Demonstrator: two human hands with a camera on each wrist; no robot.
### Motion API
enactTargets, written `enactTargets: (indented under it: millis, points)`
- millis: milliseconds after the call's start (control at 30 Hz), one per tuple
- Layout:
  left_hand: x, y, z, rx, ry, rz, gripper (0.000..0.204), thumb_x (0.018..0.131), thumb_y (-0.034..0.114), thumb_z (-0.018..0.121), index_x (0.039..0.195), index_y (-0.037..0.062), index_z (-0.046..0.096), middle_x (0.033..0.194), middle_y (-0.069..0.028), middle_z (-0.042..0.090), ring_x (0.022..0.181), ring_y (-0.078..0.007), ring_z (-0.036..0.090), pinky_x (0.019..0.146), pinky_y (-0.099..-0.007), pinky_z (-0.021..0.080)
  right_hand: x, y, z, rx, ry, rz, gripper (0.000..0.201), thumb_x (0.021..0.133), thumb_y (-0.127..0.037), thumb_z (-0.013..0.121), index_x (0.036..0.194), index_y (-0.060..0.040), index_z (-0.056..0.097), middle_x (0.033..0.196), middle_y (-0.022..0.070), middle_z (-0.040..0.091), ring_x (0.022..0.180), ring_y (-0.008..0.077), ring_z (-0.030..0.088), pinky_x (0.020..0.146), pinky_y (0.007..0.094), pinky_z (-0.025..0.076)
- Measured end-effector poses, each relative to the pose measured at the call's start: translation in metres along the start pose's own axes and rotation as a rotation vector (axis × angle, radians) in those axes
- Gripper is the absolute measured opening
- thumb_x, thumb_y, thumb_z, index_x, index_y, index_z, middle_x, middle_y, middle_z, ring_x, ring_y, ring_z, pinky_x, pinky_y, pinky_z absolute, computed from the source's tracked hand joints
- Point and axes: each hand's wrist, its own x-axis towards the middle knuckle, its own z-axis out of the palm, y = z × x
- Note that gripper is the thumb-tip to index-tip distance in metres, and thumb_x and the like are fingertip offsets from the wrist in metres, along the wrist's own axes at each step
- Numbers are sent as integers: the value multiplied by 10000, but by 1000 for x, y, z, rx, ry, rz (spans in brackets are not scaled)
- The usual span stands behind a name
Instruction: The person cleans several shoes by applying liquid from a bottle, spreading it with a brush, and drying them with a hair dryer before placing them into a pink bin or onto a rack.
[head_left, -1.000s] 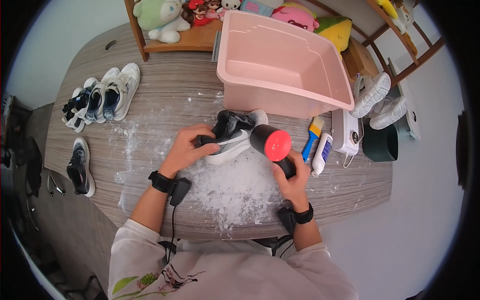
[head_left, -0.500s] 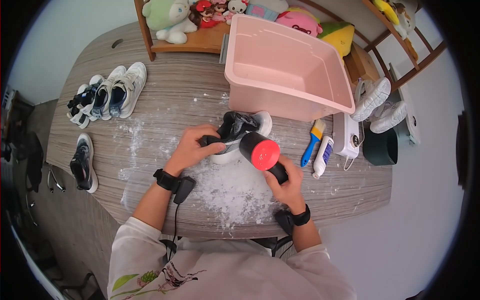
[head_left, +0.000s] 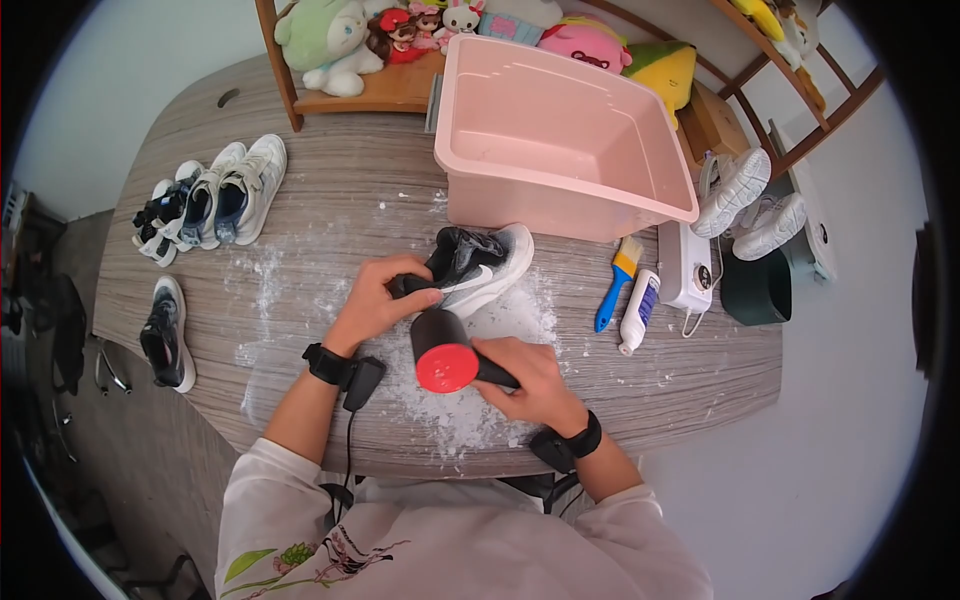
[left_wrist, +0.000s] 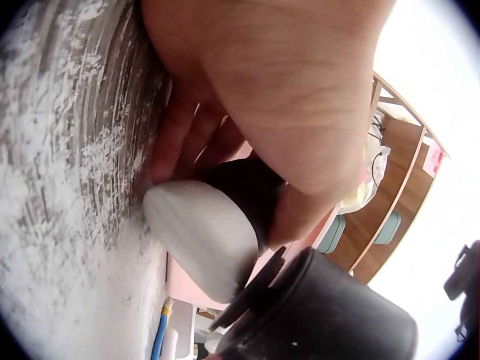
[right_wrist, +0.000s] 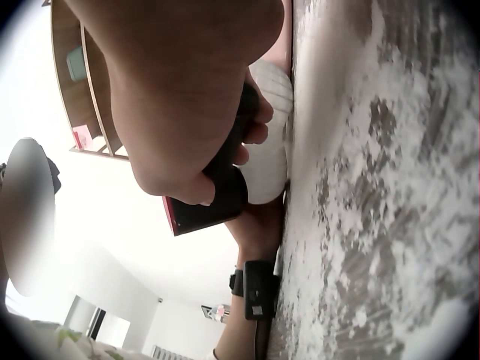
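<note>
A black and white sneaker (head_left: 487, 277) lies on the table, its white toe pointing to the upper right. My left hand (head_left: 379, 301) grips its heel; in the left wrist view the thumb and fingers of that hand (left_wrist: 262, 82) are on either side of the dark heel above the white sole (left_wrist: 202, 236). My right hand (head_left: 535, 383) holds the black handle of a small black device with a red round end (head_left: 447, 368), just below the shoe's heel. In the right wrist view the fingers of my right hand (right_wrist: 187, 97) curl round that handle.
White powder (head_left: 450, 415) covers the table front. A pink tub (head_left: 560, 205) stands behind the shoe. To the right are a blue brush (head_left: 613, 296), a white tube (head_left: 640, 312), a white box and a green bin (head_left: 757, 290). Several shoes (head_left: 250, 190) stand left.
My right hand has carried the black and red device leftward and down toward me, from beside the shoe to below its heel. The left hand keeps its grip on the shoe.
</note>
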Motion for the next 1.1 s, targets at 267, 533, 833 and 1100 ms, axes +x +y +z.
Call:
enactTargets:
  millis: [267, 533, 833, 1100]
  points:
    - [-4, -3, 1, -99, 89, -83, 338, 787, 86, 757, 1092, 41, 617, 1018, -57, 644, 937, -142, 569, 850, -275, 450, -16, 31, -17, -35, 375, 420, 422, 878, -122, 747, 1227, 62, 596, 1035, 185, 718, 935, 207, 704, 831, 317, 536]
    - [0, 2, 6, -179, 165, -34, 434, 753, 7, 630, 1183, 45, 579, 1139, -82, 622, 1082, -202, 569, 1011, -312, 412, -16, 42, -20, 444, 530, 774, 389, 959, -151, 672, 1256, 67, 550, 916, 106, 701, 662, 122, 625, 592, 251, 487]
    - [0, -6, 5, 361, 417, -40, 303, 799, 62, 665, 1100, 32, 637, 1013, -83, 619, 912, -225, 545, 768, -330, 444, -11, 40, -26, 610, 548, 863, 366, 1000, -230, 621, 1232, 46, 557, 850, 102, 684, 514, 122, 573, 469, 245, 423]
    - [0, -5, 7, 202, 495, 3, 208, 805, -1, 618, 1002, 13, 685, 948, -83, 639, 826, -207, 577, 690, -294, 461, -14, 42, -31, 757, 520, 810, 293, 1012, -229, 578, 1168, 19, 560, 841, 133, 688, 494, 144, 582, 446, 254, 427]
